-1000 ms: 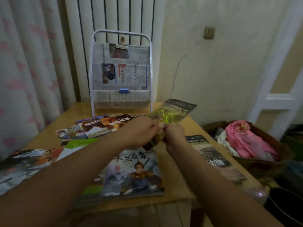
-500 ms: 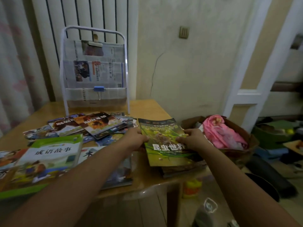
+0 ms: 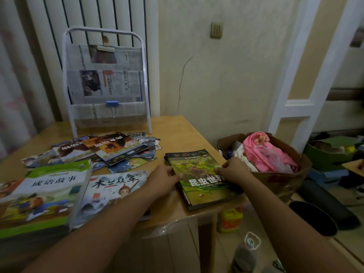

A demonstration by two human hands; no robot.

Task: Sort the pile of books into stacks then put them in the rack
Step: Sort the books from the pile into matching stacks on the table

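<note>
A green insect book (image 3: 199, 174) lies flat on top of a small stack at the table's right corner. My left hand (image 3: 164, 179) grips its left edge and my right hand (image 3: 233, 170) presses on its right edge. A loose pile of books (image 3: 110, 148) is spread in the middle of the table. A white book with a cartoon warrior (image 3: 110, 194) lies near the front, and a thick green-and-white stack (image 3: 45, 196) sits at the left. The white wire rack (image 3: 106, 83), lined with newspaper, stands at the back of the table.
The wooden table (image 3: 177, 131) ends just right of the insect stack. A brown basket of pink cloth (image 3: 275, 164) stands right beside that corner. On the floor below are a yellow jug (image 3: 229, 219) and a bottle (image 3: 246, 253). A curtain hangs on the left.
The insect book was held up in the air with both hands; it has come down onto the stack at the right corner. My view has swung to the right.
</note>
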